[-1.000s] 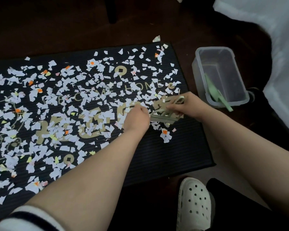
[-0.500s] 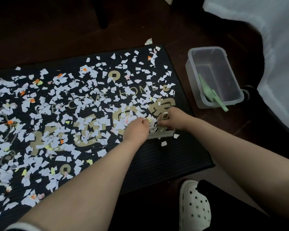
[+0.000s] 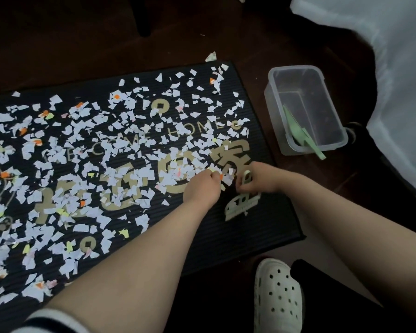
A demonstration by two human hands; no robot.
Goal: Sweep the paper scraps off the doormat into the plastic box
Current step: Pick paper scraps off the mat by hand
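Note:
A black doormat (image 3: pixel 262 227) with gold lettering is strewn with white, orange and yellow paper scraps (image 3: pixel 87 150). My left hand (image 3: pixel 202 188) sits near the mat's right end, its fingers curled into a clump of scraps. Just to its right, my right hand (image 3: pixel 259 180) grips the ring handle of a small pale green sweeper tool (image 3: pixel 241 205), which lies flat on the mat, pointing toward me. The clear plastic box (image 3: pixel 274 97) stands on the floor past the mat's right edge, with a green scoop (image 3: pixel 298 133) leaning inside.
Dark wooden floor (image 3: pixel 58 44) surrounds the mat. A white cloth (image 3: pixel 382 68) hangs at the right, close to the box. My white clog (image 3: pixel 277 296) is at the mat's near edge. One scrap (image 3: pixel 210 56) lies on the floor beyond the mat.
My right hand has dragged the sweeper tool toward me over the gold character, which now shows bare. My left hand followed and closed on scraps beside it.

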